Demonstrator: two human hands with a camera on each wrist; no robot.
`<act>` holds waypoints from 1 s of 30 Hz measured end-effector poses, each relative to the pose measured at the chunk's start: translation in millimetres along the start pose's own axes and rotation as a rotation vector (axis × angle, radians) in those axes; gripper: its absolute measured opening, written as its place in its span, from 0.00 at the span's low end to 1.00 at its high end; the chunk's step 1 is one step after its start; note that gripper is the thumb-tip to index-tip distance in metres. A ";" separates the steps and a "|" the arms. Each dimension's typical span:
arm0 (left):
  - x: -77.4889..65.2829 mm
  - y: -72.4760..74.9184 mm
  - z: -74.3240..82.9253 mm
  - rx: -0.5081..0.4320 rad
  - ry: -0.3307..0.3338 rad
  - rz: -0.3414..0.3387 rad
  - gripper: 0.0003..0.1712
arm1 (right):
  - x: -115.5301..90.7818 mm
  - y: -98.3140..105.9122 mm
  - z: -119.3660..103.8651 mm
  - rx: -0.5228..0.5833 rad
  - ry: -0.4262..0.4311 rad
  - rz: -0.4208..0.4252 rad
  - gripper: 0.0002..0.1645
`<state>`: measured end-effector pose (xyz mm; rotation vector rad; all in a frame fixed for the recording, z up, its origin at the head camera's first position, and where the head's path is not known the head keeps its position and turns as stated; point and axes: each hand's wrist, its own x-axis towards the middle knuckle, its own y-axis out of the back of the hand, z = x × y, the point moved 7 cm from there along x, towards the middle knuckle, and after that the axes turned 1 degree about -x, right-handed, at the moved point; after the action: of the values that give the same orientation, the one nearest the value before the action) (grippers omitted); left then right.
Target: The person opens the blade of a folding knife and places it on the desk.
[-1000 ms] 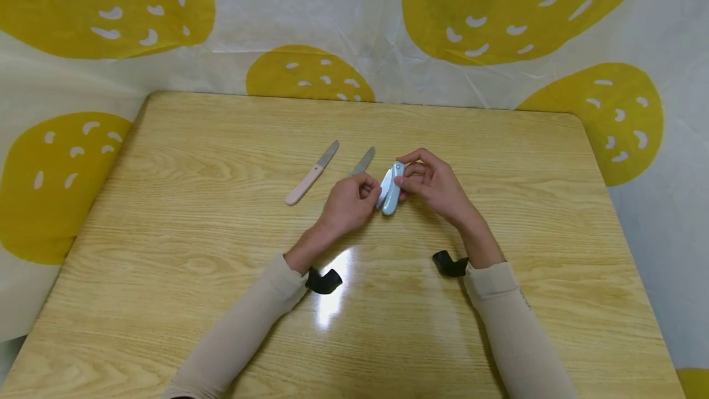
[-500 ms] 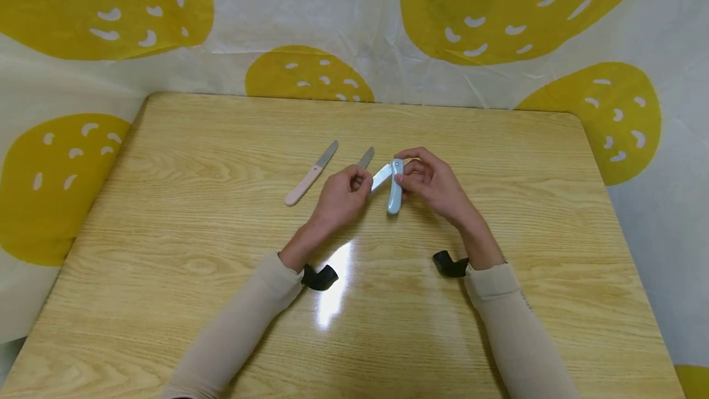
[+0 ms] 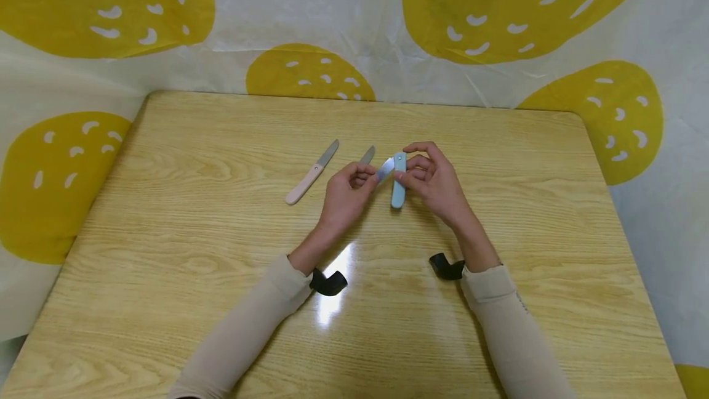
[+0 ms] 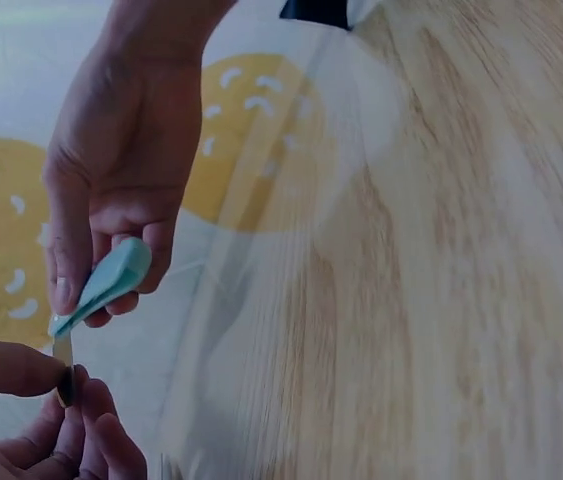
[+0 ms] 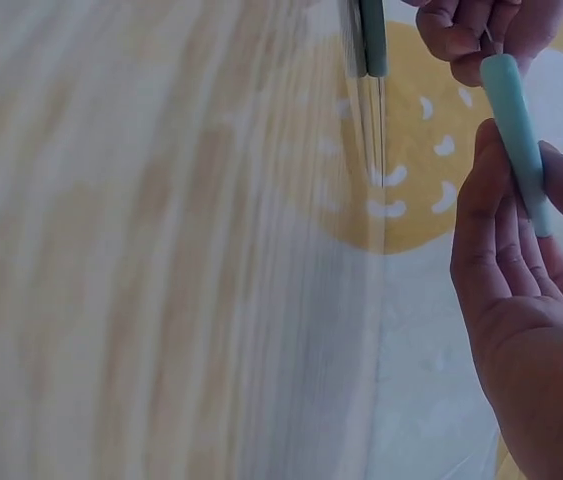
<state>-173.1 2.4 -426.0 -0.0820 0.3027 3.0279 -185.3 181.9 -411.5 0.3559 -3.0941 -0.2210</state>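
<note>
A folding knife with a light blue handle (image 3: 399,183) is held between both hands over the table, its blade (image 3: 386,167) swung partway out. My right hand (image 3: 440,186) grips the handle, thumb on the near face and fingers behind. The left hand (image 3: 344,196) pinches the blade toward its tip, hiding that end. In the left wrist view, thumb and forefinger close on the blade (image 4: 63,350) below the pale handle (image 4: 116,275). The right wrist view shows the handle (image 5: 516,135) upright between thumb and fingers, the other hand (image 5: 501,30) just above.
A pink-handled knife (image 3: 306,183) lies with its blade extended, left of the hands. Another knife's blade (image 3: 368,154) shows behind the left hand; its green handle (image 5: 373,40) appears in the right wrist view. All are on a wood-grain table (image 3: 221,276) before a patterned cloth.
The blade has swung away from the handle, from nearly folded to a wider angle, with the left hand pinching it. Both hands have risen slightly toward the back.
</note>
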 end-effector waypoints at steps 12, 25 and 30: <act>-0.4 0.4 3.1 -0.039 -0.053 0.029 0.09 | -0.5 4.0 -2.8 -0.038 0.036 0.029 0.27; 7.5 11.4 1.6 -0.034 -0.053 0.034 0.08 | -1.6 6.7 2.2 -0.008 0.001 -0.014 0.25; 9.3 15.1 -2.0 -0.007 -0.031 0.019 0.08 | -2.6 4.9 5.7 -0.033 -0.011 -0.045 0.25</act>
<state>-183.9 -11.9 -425.6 -0.0323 0.2912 3.0456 -184.0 188.0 -416.5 0.4254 -3.0919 -0.2754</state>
